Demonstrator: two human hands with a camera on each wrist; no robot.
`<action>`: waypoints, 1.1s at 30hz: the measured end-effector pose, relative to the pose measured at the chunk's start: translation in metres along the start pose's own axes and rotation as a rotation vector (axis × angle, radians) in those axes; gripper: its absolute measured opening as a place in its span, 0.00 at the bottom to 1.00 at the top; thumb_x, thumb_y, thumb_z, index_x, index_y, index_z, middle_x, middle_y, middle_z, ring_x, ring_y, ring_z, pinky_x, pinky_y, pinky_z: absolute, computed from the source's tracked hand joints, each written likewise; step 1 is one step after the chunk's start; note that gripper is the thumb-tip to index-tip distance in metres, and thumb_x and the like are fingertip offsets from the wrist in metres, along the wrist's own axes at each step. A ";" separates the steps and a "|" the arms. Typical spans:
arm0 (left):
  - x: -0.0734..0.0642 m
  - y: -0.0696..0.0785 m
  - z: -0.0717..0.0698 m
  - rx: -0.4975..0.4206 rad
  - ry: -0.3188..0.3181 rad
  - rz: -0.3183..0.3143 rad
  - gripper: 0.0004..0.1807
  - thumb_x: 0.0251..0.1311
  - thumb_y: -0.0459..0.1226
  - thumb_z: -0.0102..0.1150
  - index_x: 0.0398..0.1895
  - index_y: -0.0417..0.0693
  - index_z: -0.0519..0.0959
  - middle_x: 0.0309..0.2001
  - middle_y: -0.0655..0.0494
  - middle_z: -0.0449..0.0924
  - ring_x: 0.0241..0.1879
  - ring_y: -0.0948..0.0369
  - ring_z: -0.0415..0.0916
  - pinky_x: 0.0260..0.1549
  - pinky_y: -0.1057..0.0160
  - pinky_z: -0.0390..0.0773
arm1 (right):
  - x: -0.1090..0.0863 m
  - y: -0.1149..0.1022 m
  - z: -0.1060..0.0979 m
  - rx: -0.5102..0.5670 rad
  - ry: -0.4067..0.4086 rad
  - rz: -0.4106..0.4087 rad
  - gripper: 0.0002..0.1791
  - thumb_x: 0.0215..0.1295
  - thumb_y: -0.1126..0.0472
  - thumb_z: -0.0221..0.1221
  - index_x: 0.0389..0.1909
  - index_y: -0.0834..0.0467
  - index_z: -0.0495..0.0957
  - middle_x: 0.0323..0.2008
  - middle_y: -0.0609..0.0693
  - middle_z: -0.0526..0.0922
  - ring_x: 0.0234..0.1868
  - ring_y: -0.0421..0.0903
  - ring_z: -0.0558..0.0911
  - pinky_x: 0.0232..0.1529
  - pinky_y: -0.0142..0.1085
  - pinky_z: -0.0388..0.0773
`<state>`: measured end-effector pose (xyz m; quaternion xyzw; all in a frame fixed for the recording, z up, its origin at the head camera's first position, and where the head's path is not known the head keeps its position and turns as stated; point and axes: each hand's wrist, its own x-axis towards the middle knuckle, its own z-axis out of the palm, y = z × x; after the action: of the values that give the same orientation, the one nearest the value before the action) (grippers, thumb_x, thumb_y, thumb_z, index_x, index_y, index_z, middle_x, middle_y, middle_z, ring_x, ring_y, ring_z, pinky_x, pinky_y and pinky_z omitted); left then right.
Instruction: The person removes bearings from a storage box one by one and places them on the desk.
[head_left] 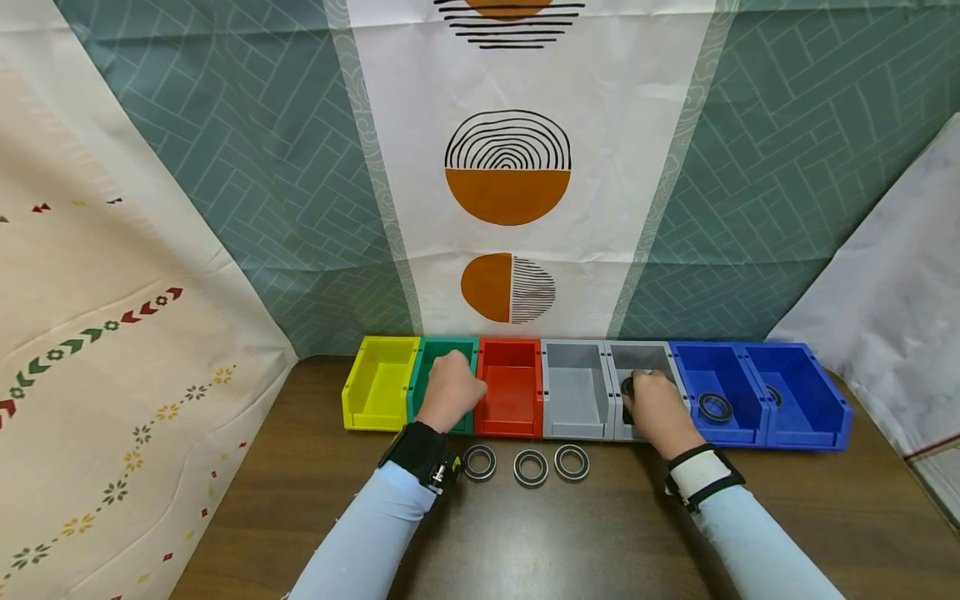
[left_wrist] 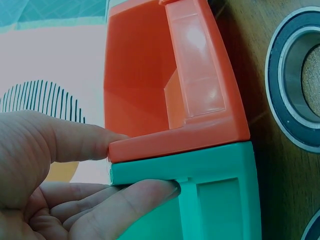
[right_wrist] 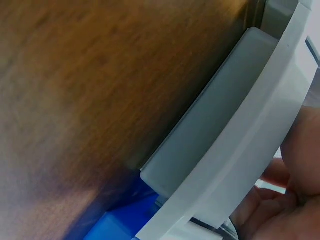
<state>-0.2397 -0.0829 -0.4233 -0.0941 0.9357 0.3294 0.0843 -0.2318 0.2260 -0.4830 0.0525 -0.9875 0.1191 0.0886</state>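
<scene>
- A dark bearing (head_left: 627, 386) sits in the gray bin (head_left: 642, 353) beside the blue bins (head_left: 808, 438), at our right hand's (head_left: 662, 410) fingertips.
- That hand is curled; we cannot tell whether it pinches the ring. Taking the outer rim and lifting clear of the lip should work best.
- Our left hand (head_left: 452, 390) pinches the adjoining walls of the green bin (left_wrist: 220, 205) and red bin (head_left: 510, 427); we should press lightly, lest the row shift.
- Three bearings lie on the table (head_left: 600, 542); we'd best avoid nudging them.
</scene>
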 end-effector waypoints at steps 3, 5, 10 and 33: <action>0.000 0.000 0.000 0.005 -0.001 -0.005 0.08 0.52 0.36 0.61 0.19 0.44 0.75 0.14 0.52 0.66 0.17 0.54 0.73 0.16 0.66 0.69 | -0.002 -0.002 -0.002 0.017 0.034 0.028 0.20 0.56 0.59 0.63 0.38 0.73 0.74 0.32 0.70 0.79 0.34 0.63 0.81 0.35 0.53 0.78; 0.000 0.000 0.000 0.007 0.000 -0.005 0.08 0.52 0.36 0.61 0.19 0.44 0.75 0.14 0.52 0.66 0.17 0.54 0.73 0.16 0.66 0.69 | -0.003 -0.003 -0.004 0.026 0.075 0.045 0.20 0.56 0.57 0.63 0.36 0.73 0.74 0.30 0.69 0.78 0.33 0.63 0.80 0.34 0.54 0.78; 0.000 0.000 0.000 0.006 0.004 0.005 0.08 0.51 0.36 0.61 0.19 0.44 0.75 0.14 0.52 0.66 0.16 0.54 0.73 0.15 0.66 0.69 | -0.003 -0.004 -0.009 0.049 0.171 0.073 0.23 0.56 0.52 0.63 0.30 0.72 0.75 0.25 0.68 0.78 0.28 0.64 0.80 0.28 0.54 0.76; 0.000 -0.001 0.000 -0.010 -0.003 -0.014 0.08 0.51 0.36 0.61 0.20 0.44 0.75 0.14 0.52 0.66 0.16 0.54 0.73 0.15 0.66 0.69 | -0.010 -0.014 -0.035 0.215 0.303 0.046 0.26 0.43 0.56 0.70 0.44 0.65 0.79 0.38 0.64 0.81 0.38 0.58 0.80 0.31 0.51 0.78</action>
<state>-0.2394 -0.0833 -0.4236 -0.1007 0.9332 0.3335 0.0878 -0.2148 0.2223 -0.4486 0.0206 -0.9454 0.2326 0.2273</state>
